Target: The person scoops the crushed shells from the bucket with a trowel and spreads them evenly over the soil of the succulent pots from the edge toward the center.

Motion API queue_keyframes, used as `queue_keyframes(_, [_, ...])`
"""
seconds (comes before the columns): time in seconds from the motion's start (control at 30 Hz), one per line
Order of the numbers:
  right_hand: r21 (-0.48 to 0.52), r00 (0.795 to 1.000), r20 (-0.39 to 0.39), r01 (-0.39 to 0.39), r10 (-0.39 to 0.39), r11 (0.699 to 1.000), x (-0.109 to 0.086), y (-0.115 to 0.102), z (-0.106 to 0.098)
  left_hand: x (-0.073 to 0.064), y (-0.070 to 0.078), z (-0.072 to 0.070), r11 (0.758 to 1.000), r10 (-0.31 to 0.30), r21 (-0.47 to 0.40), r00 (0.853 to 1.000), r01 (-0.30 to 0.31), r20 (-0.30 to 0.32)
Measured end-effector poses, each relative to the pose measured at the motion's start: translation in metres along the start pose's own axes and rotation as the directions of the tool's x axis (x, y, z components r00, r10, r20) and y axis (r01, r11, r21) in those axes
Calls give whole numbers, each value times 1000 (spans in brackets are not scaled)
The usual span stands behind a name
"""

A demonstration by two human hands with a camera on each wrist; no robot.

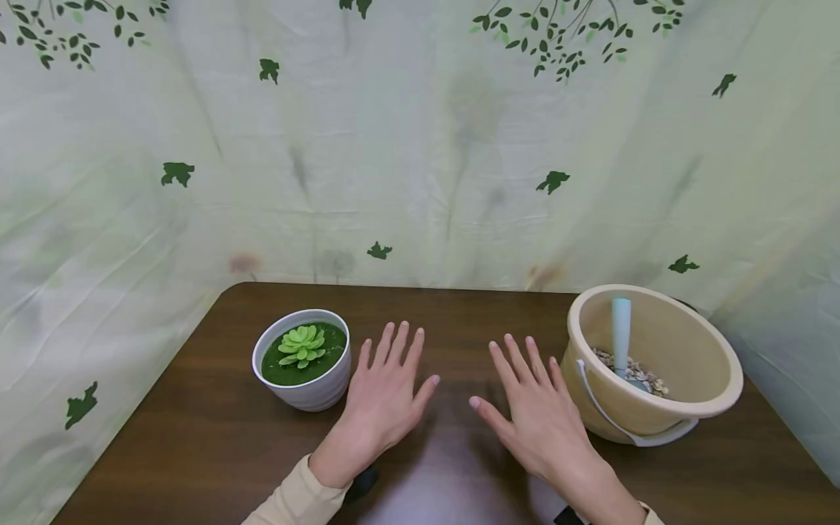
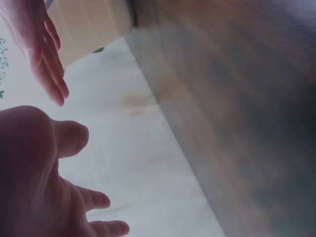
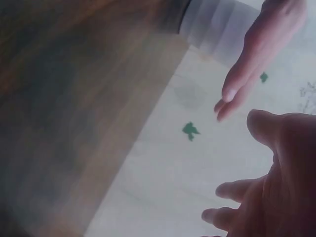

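Both hands hover over the brown table with fingers spread and nothing held. My left hand is just right of a white ribbed pot, which holds a light green succulent in dark green filling. Left of a cream bucket is my right hand, its fingers pointing away from me. Inside the bucket, a pale blue handle stands upright among small mixed pebbles; whatever is at its lower end is partly buried. The wrist views show each hand's palm side, with the other hand beyond.
The bucket's grey-white carrying handle hangs down its near side. Behind the brown table hangs a pale cloth printed with leaves, which also runs along both sides. The table's back edge meets this cloth.
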State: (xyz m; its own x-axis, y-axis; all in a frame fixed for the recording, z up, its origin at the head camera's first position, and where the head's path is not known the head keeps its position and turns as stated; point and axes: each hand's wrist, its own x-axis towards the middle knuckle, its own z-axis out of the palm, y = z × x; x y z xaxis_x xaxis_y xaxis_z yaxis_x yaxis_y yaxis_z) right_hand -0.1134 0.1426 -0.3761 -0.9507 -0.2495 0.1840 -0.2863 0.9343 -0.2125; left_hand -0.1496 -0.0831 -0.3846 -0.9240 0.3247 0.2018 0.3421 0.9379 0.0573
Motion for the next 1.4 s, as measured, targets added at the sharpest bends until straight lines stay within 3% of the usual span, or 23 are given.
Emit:
queue_keyframes(0.2, [-17,999,-42,20,-21,1000,-6,-3,-17,10,10,-9,999,22,-29,999,-23,-45])
queue_keyframes(0.4, [13,992,-123,41,-39,999,-12,-6,-33,19,18,-11,991,58,-115,995,-68,-86])
queue_keyframes(0.53, [63,978,-206,55,-40,997,-14,-4,-43,22,22,-9,973,78,-208,990,-102,-117])
queue_keyframes(0.67, [116,949,-310,104,-63,988,-14,1,-51,26,26,-4,938,90,-319,985,-132,-145])
queue_keyframes(0.8, [189,920,-388,138,-55,972,-13,9,-59,29,32,0,882,94,-444,983,-155,-156])
queue_keyframes(0.93, [267,905,-425,134,-8,954,-14,19,-67,32,38,1,804,87,-571,984,-163,-158])
queue_keyframes(1.17, [470,924,-368,87,106,878,-12,45,-86,39,47,0,652,98,-747,991,-131,-88])
queue_keyframes(1.27, [523,933,-343,93,109,847,-10,64,-93,41,53,2,608,117,-783,991,-128,-71])
queue_keyframes(1.4, [513,946,-300,53,121,857,-11,92,-103,42,61,5,564,127,-817,990,-125,-63])
